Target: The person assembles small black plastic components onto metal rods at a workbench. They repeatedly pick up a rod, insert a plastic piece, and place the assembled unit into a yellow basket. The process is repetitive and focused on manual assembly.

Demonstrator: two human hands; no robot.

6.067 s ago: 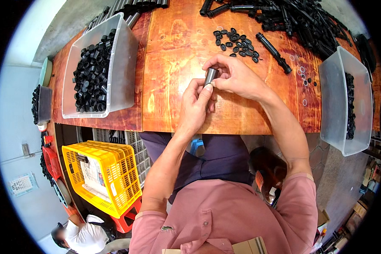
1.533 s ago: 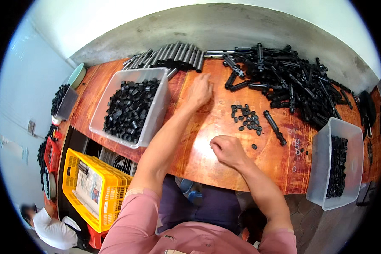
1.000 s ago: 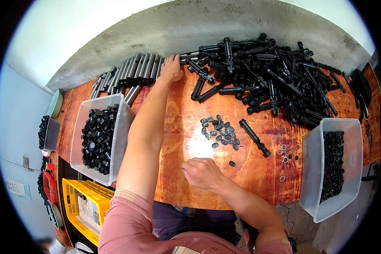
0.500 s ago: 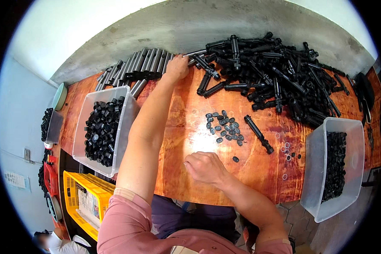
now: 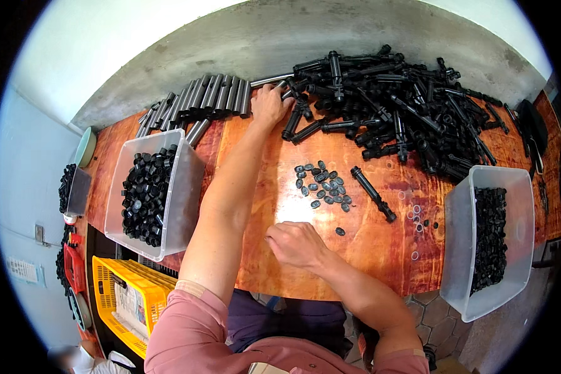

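1. Head view, hands: beyond the black oval pieces, the left hand reached a short tube (clasped or merely touched, I couldn't tell); nearer than the ovals, the right hand curled inward, its grip hidden.
2. Head view, progress: right and beyond the ovals, heaped black fittings looked largely assembled; left and beyond, grey tubes seemed unworked.
3. Head view, writing: far left of the ovals, a wall sheet bore illegible print.
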